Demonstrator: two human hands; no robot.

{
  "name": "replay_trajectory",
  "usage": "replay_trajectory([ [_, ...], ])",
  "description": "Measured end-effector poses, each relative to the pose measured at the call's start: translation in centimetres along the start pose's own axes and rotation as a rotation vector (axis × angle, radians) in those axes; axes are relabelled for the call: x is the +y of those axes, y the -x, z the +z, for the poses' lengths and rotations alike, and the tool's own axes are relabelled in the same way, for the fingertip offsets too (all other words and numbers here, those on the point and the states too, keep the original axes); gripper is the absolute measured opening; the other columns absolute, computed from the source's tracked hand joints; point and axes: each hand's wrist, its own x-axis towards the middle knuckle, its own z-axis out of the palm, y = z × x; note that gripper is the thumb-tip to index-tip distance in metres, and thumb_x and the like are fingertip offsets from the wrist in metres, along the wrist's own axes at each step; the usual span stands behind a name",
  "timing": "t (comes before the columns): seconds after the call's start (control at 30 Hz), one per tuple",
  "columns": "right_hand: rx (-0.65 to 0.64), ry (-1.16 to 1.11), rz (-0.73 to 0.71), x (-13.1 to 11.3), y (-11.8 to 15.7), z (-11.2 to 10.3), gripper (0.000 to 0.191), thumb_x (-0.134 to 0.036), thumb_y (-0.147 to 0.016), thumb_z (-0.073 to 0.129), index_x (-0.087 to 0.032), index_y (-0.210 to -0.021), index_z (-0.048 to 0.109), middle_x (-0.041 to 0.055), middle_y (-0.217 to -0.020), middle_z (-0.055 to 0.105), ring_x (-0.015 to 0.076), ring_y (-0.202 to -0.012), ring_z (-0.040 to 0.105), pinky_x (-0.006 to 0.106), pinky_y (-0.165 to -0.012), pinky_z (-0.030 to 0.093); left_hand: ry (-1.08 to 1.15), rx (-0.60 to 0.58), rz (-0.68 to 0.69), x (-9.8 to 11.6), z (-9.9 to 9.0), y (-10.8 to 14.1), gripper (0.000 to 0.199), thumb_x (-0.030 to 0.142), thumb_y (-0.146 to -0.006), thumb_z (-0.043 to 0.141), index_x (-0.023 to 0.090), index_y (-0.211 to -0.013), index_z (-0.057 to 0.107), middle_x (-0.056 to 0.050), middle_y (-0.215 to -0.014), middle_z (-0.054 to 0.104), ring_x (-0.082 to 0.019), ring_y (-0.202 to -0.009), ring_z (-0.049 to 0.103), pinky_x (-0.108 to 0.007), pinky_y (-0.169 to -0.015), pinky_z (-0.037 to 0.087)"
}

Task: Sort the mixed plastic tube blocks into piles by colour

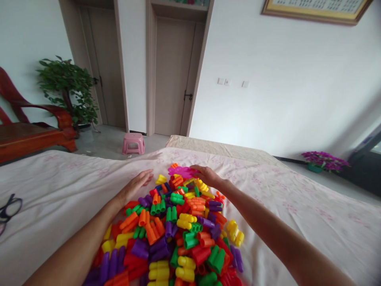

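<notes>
A large heap of plastic tube-shaped blocks (187, 240) in red, orange, yellow, green and purple lies on a pale flowered cloth (250, 178). At the heap's upper left edge is my left hand (137, 186), its fingers stretched out, holding nothing, near a yellow block (161, 179). On the other side, my right hand (207, 176) reaches to the far end of the pile, beside a flat magenta piece (181, 172). Its fingertips meet the edge of that piece; whether they grip it is hard to tell.
Eyeglasses (10, 208) lie on the cloth at the far left. Beyond the cloth stand a pink stool (133, 143), a wooden chair (35, 133), a leafy plant (69, 89) and a pot of purple flowers (324, 159). Two doors are at the back.
</notes>
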Motion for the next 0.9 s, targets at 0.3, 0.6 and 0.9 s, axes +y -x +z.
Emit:
replay_trajectory([
  [0.3,0.183,0.316,0.367,0.6,-2.3,1.1,0.043,-0.019,-0.091,0.049,-0.028,-0.132,0.056,0.0060,-0.108,0.072,0.0246,-0.097,0.067,0.034,-0.085,0.047,-0.045,0.011,0.046,0.6,0.3,0.5,0.075,0.063,-0.086,0.047,0.015,-0.144,0.046,-0.015,-0.144,0.053,-0.029,-0.138,0.043,-0.040,-0.115,0.032],
  [0.6,-0.096,0.105,-0.069,-2.5,-3.0,2.1,0.040,-0.024,-0.089,0.054,-0.024,-0.129,0.058,0.0043,-0.109,0.072,0.0208,-0.094,0.067,0.030,-0.085,0.049,-0.045,0.031,0.033,0.8,0.4,0.6,0.077,0.067,-0.090,0.028,0.015,-0.146,0.041,-0.017,-0.141,0.056,-0.029,-0.135,0.047,-0.046,-0.112,0.034],
  [0.9,0.205,0.020,0.371,3.5,2.5,-2.3,0.040,-0.021,-0.081,0.056,-0.020,-0.121,0.056,0.0015,-0.078,0.068,0.0144,-0.061,0.061,0.024,-0.056,0.048,-0.125,-0.078,0.121,0.8,0.7,0.6,0.058,0.060,-0.085,0.052,0.024,-0.128,0.064,-0.006,-0.143,0.056,-0.028,-0.138,0.044,-0.045,-0.119,0.023],
])
